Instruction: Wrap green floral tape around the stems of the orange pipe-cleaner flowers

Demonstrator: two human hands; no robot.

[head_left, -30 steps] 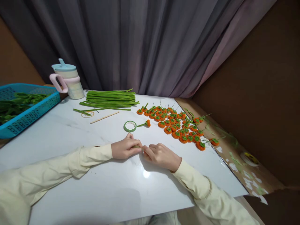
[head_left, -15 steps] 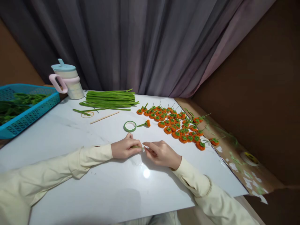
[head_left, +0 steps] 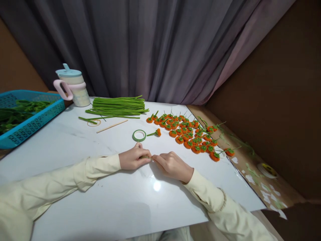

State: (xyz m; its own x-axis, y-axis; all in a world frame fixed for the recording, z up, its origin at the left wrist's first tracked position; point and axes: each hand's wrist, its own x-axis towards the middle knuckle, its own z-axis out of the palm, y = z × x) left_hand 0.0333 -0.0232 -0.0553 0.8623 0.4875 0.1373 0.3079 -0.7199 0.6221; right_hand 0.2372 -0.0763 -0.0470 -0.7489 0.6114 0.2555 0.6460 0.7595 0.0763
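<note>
The bench (head_left: pixel 112 201) is smooth and glossy. Green stems (head_left: pixel 117 107) and orange flower heads (head_left: pixel 195 149) look fuzzy and matt; the basket (head_left: pixel 32 126) is plastic, the curtain (head_left: pixel 140 50) cloth.

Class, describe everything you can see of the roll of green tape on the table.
The roll of green tape is a narrow ring, green outside, with a smooth-looking white inner core around an open centre. It lies flat on the white table, beyond the left hand; whether a raised finger touches it is unclear. A green-stemmed orange flower lies just to its right. No loose tape end can be made out.
</note>
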